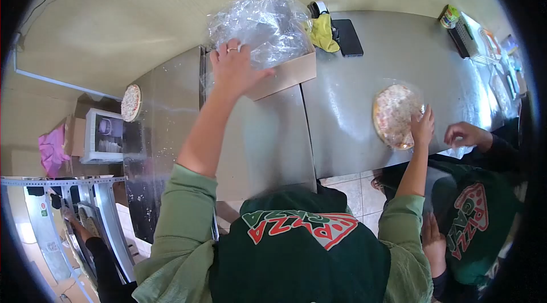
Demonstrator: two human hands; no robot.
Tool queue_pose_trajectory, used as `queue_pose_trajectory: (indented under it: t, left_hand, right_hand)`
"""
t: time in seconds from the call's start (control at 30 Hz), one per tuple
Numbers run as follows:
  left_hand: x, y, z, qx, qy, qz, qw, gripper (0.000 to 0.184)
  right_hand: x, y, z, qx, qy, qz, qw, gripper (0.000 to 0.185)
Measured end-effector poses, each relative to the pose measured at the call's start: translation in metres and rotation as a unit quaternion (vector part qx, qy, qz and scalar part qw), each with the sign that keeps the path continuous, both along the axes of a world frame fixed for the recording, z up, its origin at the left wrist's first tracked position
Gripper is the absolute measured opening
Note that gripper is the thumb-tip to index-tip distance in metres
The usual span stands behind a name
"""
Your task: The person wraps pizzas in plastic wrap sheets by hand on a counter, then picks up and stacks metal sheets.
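My left hand (pixel 232 72) reaches over a cardboard box (pixel 293 70) heaped with clear plastic bags (pixel 259 27). Its fingers are spread against the near left side of the plastic, the thumb stretched out toward the box wall. At the right, my right hand (pixel 422 126) has hold of the edge of a round pizza (pixel 393 112) topped with pale shreds. The pizza lies on the steel table in clear plastic, its fingertips partly lost in the wrap. Just beyond it is a co-worker's hand (pixel 464 134), not touching the pizza.
Another pizza (pixel 131 103) lies at the far left of the steel table (pixel 353 92). Behind the box are a yellow cloth (pixel 325 34) and a black tablet-like slab (pixel 348 37). Co-workers stand at the right and lower left, the latter by a metal rack (pixel 105 223).
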State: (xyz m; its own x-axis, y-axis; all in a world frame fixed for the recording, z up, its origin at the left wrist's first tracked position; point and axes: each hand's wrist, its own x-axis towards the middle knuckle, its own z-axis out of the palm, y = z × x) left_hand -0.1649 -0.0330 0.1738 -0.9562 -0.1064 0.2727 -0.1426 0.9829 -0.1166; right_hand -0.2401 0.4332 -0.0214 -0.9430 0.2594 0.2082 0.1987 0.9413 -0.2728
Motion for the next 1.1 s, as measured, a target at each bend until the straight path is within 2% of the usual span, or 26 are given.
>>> queue_pose_trajectory:
  t: [0.07, 0.13, 0.17, 0.2, 0.27, 0.37, 0.4, 0.43, 0.47, 0.5, 0.53, 0.57, 0.63, 0.67, 0.7, 0.77, 0.83, 0.87, 0.9, 0.97, 1.07, 1.1]
  left_hand:
    - [-0.005, -0.014, 0.005, 0.003, -0.178, -0.004, 0.984, 0.045]
    - [-0.005, -0.019, 0.008, 0.106, -0.105, 0.001, 0.989, 0.036]
    - [-0.002, -0.023, 0.008, 0.157, -0.07, 0.005, 0.985, 0.032]
    - [0.003, -0.023, 0.017, 0.265, -0.017, 0.001, 0.964, 0.027]
    - [0.016, -0.022, 0.046, 0.468, 0.095, -0.002, 0.878, 0.021]
    - [0.04, -0.039, 0.06, 0.689, 0.19, -0.015, 0.699, 0.019]
    - [0.048, -0.044, 0.055, 0.728, 0.22, -0.021, 0.649, 0.019]
    - [0.056, -0.049, 0.047, 0.764, 0.248, -0.028, 0.595, 0.02]
    - [0.066, -0.052, 0.041, 0.795, 0.276, -0.037, 0.538, 0.02]
    - [0.073, -0.051, 0.038, 0.81, 0.31, -0.002, 0.497, 0.022]
    - [0.079, -0.048, 0.035, 0.822, 0.343, 0.032, 0.454, 0.025]
    - [0.085, -0.045, 0.033, 0.831, 0.373, 0.065, 0.408, 0.027]
    - [0.099, -0.043, 0.022, 0.84, 0.373, 0.08, 0.386, 0.028]
    - [0.109, -0.047, 0.016, 0.843, 0.376, 0.088, 0.375, 0.029]
    - [0.12, -0.053, 0.012, 0.849, 0.364, 0.075, 0.375, 0.029]
    - [0.144, -0.068, 0.005, 0.862, 0.34, 0.048, 0.373, 0.03]
    - [0.171, -0.088, 0.006, 0.874, 0.333, -0.052, 0.35, 0.032]
    - [0.185, -0.098, 0.008, 0.875, 0.331, -0.1, 0.338, 0.033]
    - [0.2, -0.108, 0.012, 0.869, 0.339, -0.089, 0.35, 0.034]
    - [0.228, -0.125, 0.026, 0.852, 0.359, -0.064, 0.376, 0.034]
    - [0.247, -0.129, 0.043, 0.803, 0.456, 0.163, 0.348, 0.038]
    - [0.256, -0.137, 0.035, 0.808, 0.452, 0.152, 0.347, 0.036]
  right_hand:
    - [0.001, -0.021, -0.002, 0.06, -0.04, 0.03, 0.997, 0.063]
    - [0.009, -0.045, -0.004, 0.121, -0.11, 0.059, 0.985, 0.065]
    - [0.01, -0.046, -0.009, 0.109, -0.131, 0.068, 0.983, 0.065]
    - [0.011, -0.045, -0.015, 0.098, -0.154, 0.079, 0.98, 0.065]
    - [0.006, -0.048, -0.016, 0.067, -0.155, 0.084, 0.982, 0.062]
    - [0.004, -0.086, 0.015, -0.061, -0.011, 0.154, 0.986, 0.059]
    - [0.013, -0.113, 0.039, -0.193, -0.003, 0.23, 0.954, 0.056]
    - [0.029, -0.149, 0.062, -0.32, 0.003, 0.3, 0.898, 0.053]
    - [0.05, -0.186, 0.07, -0.517, -0.124, 0.316, 0.786, 0.049]
    - [0.07, -0.22, 0.091, -0.549, -0.216, 0.385, 0.709, 0.047]
    - [0.085, -0.249, 0.093, -0.643, -0.378, 0.37, 0.554, 0.044]
    - [0.103, -0.274, 0.111, -0.641, -0.468, 0.369, 0.484, 0.046]
    - [0.126, -0.325, 0.121, -0.431, -0.31, 0.517, 0.671, 0.048]
    - [0.124, -0.343, 0.133, -0.378, -0.099, 0.553, 0.736, 0.051]
    - [0.114, -0.358, 0.149, -0.308, 0.116, 0.56, 0.76, 0.055]
    - [0.085, -0.383, 0.174, -0.126, 0.238, 0.507, 0.819, 0.056]
    - [0.038, -0.403, 0.139, 0.049, 0.198, 0.522, 0.828, 0.055]
    - [0.02, -0.405, 0.134, 0.064, 0.01, 0.496, 0.866, 0.054]
    - [0.007, -0.407, 0.132, 0.078, -0.177, 0.45, 0.872, 0.052]
    - [-0.002, -0.417, 0.145, 0.113, -0.334, 0.389, 0.851, 0.05]
    - [0.017, -0.415, 0.147, -0.029, -0.122, 0.49, 0.863, 0.051]
    - [0.059, -0.416, 0.17, -0.114, 0.05, 0.523, 0.844, 0.051]
